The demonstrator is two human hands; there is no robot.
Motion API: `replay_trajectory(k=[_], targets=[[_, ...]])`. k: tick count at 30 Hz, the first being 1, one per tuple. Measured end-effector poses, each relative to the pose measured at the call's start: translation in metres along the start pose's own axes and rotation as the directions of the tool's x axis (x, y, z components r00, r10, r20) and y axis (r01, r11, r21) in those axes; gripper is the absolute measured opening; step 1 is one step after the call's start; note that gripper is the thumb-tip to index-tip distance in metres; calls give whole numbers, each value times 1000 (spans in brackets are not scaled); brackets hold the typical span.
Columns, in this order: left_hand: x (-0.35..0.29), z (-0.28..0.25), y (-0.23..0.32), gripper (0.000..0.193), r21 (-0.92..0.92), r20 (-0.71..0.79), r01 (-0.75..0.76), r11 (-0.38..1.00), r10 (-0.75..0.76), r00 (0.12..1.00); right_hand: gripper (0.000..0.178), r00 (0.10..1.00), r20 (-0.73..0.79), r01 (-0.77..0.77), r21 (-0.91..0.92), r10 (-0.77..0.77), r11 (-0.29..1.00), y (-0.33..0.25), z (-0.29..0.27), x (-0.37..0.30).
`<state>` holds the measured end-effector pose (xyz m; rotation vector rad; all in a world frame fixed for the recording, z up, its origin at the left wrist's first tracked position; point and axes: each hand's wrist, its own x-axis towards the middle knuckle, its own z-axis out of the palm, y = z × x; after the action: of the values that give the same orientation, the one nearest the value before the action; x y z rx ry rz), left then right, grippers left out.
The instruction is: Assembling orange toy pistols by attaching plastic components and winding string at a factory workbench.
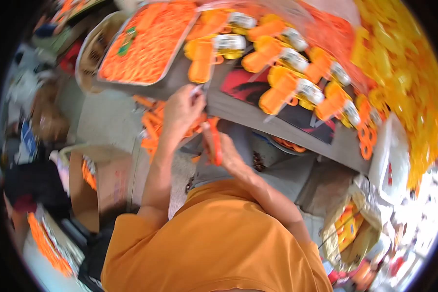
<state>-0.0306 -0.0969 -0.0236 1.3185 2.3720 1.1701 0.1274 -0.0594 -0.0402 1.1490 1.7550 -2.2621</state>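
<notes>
My left hand (181,109) is closed at the near edge of the table, its fingertips pinched around something small that I cannot make out. Below and right of it, my right hand (228,155) grips a red-orange handled tool (213,144); blur hides its exact kind. Just beyond my left hand lies an orange and yellow plastic toy (200,61) with a white-labelled cylinder. Several similar toys (280,91) sit in rows to its right, some on a dark red and black mat (241,83).
A tray (168,73) of small orange parts stands at the far left of the table. Yellow plastic pieces (399,63) are heaped far right, beside a white bin (388,160). Below are orange pieces (152,127), a cardboard box (100,182) and a sack (370,231).
</notes>
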Motion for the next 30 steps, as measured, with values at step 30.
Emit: replay_trajectory(k=[30], targets=[[62,107,169,25,-263,79,-648,715,686,724,48,334,-692,-257,-721,-641,644,-26,-227,-69]])
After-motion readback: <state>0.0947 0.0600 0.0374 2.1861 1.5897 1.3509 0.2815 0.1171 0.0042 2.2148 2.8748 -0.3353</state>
